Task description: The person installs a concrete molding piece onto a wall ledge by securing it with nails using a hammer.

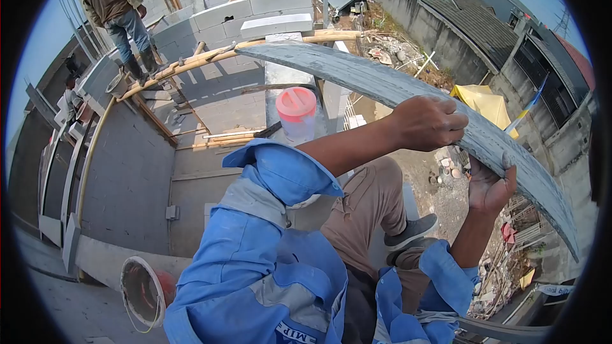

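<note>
High up on a grey block wall (137,172) of an unfinished building, with rooftops and a rubble-strewn yard far below, a person in a blue jacket sits astride the wall top. Both hands hold a long, flat, grey-coated plank (408,92) that runs from beside the stacked blocks out past the person's knees. Over its upper face the left hand (428,122) is curled, fingers wrapped around the near edge in a firm grasp. Under the plank the right hand (489,186) is cupped, palm up, thumb hooked over the edge, bearing it from below. Just beyond the left forearm stands a clear plastic jar with a pink lid (297,113) on the wall top. A red-rimmed bucket (144,293) sits lower left. Another person in a brown jacket (118,9) stands well apart on bamboo poles (210,57).
</note>
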`<state>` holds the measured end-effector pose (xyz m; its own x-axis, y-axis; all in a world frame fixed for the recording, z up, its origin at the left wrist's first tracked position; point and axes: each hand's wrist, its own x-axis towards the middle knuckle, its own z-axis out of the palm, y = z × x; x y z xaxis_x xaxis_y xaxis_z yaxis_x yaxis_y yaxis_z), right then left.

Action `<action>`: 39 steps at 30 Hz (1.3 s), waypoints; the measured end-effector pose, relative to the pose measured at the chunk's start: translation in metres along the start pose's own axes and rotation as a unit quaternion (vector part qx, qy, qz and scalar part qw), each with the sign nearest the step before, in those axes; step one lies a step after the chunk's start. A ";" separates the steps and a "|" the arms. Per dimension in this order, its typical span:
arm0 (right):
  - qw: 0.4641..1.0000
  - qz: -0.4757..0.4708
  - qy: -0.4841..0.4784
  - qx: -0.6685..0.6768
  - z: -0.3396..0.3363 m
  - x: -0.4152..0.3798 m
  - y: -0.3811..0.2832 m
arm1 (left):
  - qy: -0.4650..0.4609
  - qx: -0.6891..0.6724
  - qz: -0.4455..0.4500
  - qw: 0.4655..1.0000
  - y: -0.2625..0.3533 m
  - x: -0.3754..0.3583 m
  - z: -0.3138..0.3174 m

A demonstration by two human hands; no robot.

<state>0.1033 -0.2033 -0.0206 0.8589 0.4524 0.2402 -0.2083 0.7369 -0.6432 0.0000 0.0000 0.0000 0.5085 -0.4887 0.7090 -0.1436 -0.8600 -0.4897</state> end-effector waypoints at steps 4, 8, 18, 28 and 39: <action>0.998 0.003 -0.036 0.044 -0.029 0.014 0.004 | 0.090 -0.053 -0.047 0.993 0.009 0.001 -0.023; 0.992 0.052 -0.012 0.110 -0.088 -0.013 0.028 | 0.160 -0.072 -0.267 0.947 0.029 -0.083 -0.100; 0.972 0.092 -0.068 0.204 -0.132 0.030 0.026 | 0.331 -0.031 -0.841 0.426 0.083 -0.293 -0.296; 0.987 0.106 0.007 0.120 -0.143 -0.014 -0.028 | 0.455 -0.266 -0.760 0.381 0.081 -0.212 -0.295; 0.971 -0.021 0.225 -0.084 -0.133 -0.046 -0.092 | 0.318 -0.332 -0.761 0.458 0.035 -0.205 -0.252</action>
<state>0.1447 -0.3585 -0.0691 0.9902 0.1310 -0.0485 -0.1219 0.6410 -0.7578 -0.3230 0.0330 -0.0350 0.1293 0.9882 0.0816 -0.3668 -0.0288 0.9299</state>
